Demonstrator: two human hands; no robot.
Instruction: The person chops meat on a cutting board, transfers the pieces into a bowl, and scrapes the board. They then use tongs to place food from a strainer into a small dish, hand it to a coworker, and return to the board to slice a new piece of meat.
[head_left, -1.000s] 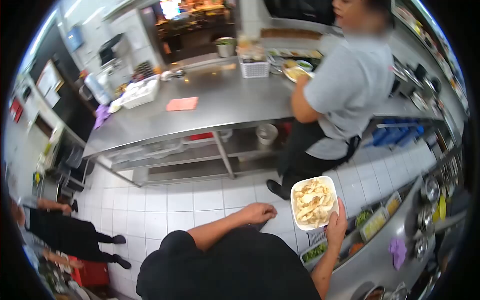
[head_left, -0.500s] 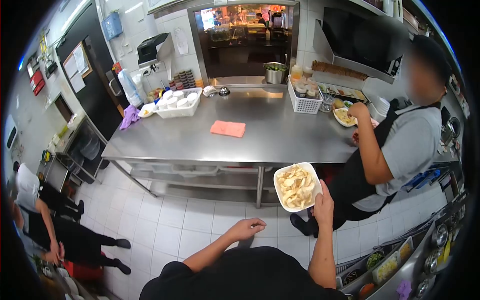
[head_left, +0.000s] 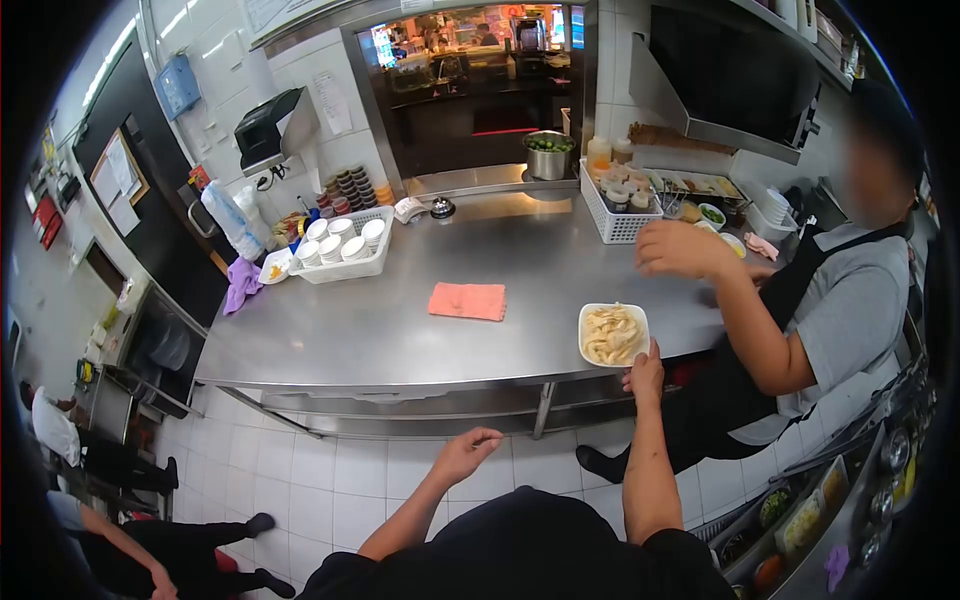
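A white square-sided bowl (head_left: 584, 352) is full of pale yellow, curled food pieces (head_left: 612, 333) whose kind I cannot make out. My right hand (head_left: 646, 374) grips its near right side, and the bowl is at the front edge of the steel table (head_left: 420, 345). Whether its base touches the tabletop is hidden. Lower down, over the floor in front of the table, my left hand (head_left: 468, 455) is loosely curled with nothing in it. A folded pink cloth (head_left: 467, 301) lies on the tabletop, left of the bowl.
A co-worker in a black apron (head_left: 740, 385) stands close on the right, one arm over the table. White baskets hold cups (head_left: 340, 245) at left and bottles (head_left: 612, 200) at right. A pot (head_left: 549, 160) stands at the pass window. Two other people are at lower left.
My right hand has carried the bowl forward to the table's edge. My view has moved nearer the table. The co-worker's hand has left the food bowl and swung across the table.
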